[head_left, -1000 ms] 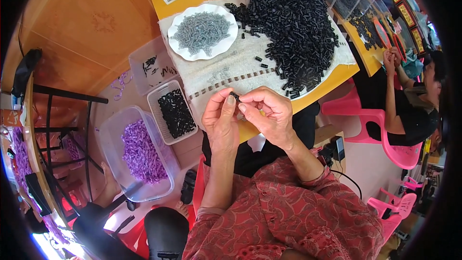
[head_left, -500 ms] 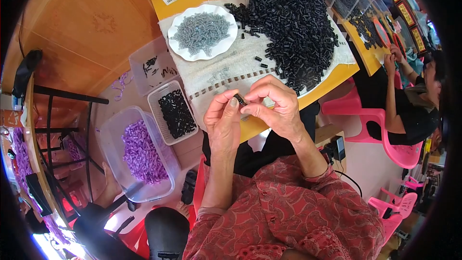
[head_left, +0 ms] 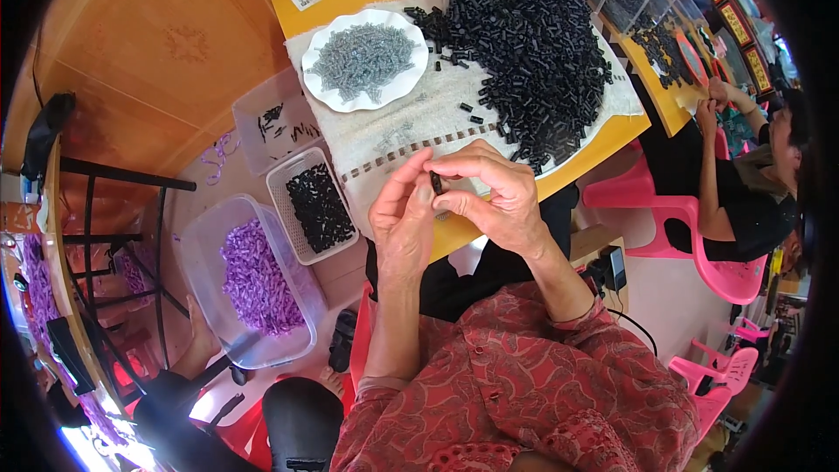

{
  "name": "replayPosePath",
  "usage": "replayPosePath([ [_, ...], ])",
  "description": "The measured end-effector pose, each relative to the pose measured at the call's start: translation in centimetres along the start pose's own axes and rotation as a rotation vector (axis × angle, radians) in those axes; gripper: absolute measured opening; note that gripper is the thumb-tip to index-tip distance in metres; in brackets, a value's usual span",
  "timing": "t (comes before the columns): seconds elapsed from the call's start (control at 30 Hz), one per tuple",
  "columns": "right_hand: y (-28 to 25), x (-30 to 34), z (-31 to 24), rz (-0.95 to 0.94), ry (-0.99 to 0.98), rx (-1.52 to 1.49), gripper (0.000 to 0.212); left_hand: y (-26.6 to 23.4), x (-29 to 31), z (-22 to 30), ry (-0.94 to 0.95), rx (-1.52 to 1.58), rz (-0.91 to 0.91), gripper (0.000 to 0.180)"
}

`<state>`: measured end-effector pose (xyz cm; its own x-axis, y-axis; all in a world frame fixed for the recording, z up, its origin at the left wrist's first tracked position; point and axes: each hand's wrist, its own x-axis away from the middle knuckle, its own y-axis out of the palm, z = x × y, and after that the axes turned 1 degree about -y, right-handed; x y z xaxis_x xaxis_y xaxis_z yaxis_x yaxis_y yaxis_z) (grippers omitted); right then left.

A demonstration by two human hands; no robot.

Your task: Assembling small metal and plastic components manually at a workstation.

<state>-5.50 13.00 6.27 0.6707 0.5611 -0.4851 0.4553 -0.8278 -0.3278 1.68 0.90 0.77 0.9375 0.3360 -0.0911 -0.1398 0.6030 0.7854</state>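
Observation:
Between the fingertips of both hands is a small black cylindrical piece (head_left: 436, 182), held nearly upright above the near edge of the table. My left hand (head_left: 403, 223) pinches it from the left, thumb against forefinger. From the other side, my right hand (head_left: 496, 197) grips it with thumb and fingertips, which hide part of it. A large heap of similar black pieces (head_left: 533, 52) lies on a pale cloth (head_left: 376, 135) beyond my hands. On that cloth, a white scalloped plate (head_left: 312, 86) bears many small clear grey pieces (head_left: 363, 61).
Left of the table stand a white basket (head_left: 280, 203) of black pieces and a clear tub (head_left: 201, 297) of purple pieces (head_left: 258, 275). Another shallow clear bin (head_left: 249, 142) sits behind them. At right a person (head_left: 743, 201) works on a pink chair (head_left: 634, 192).
The black piece has turned from slanted to nearly upright between my fingers. My left fingers have risen slightly around it.

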Motion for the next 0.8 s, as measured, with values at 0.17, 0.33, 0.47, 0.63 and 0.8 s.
replayPosePath([
  [0.17, -0.2, 0.0, -0.3, 0.040, -0.010, -0.007, 0.030, -0.5, -0.3, 0.8, 0.067, -0.122, -0.184, 0.059],
  [0.33, 0.0, 0.2, -0.5, 0.046, 0.008, -0.039, 0.029, -0.7, 0.1, 1.3, 0.085, -0.275, -0.153, 0.063],
  [0.47, 0.2, 0.4, -0.7, 0.061, 0.018, -0.047, 0.027, -0.6, 0.3, 1.5, 0.087, -0.259, -0.141, 0.060],
  [0.63, 0.2, 0.9, -0.7, 0.075, 0.076, -0.070, 0.027, -0.9, 0.4, 1.2, 0.108, -0.361, -0.115, 0.056],
  [0.8, 0.4, 0.4, -0.5, 0.057, -0.029, -0.080, 0.029, -0.5, 0.4, 1.3, 0.137, -0.320, -0.105, 0.056],
])
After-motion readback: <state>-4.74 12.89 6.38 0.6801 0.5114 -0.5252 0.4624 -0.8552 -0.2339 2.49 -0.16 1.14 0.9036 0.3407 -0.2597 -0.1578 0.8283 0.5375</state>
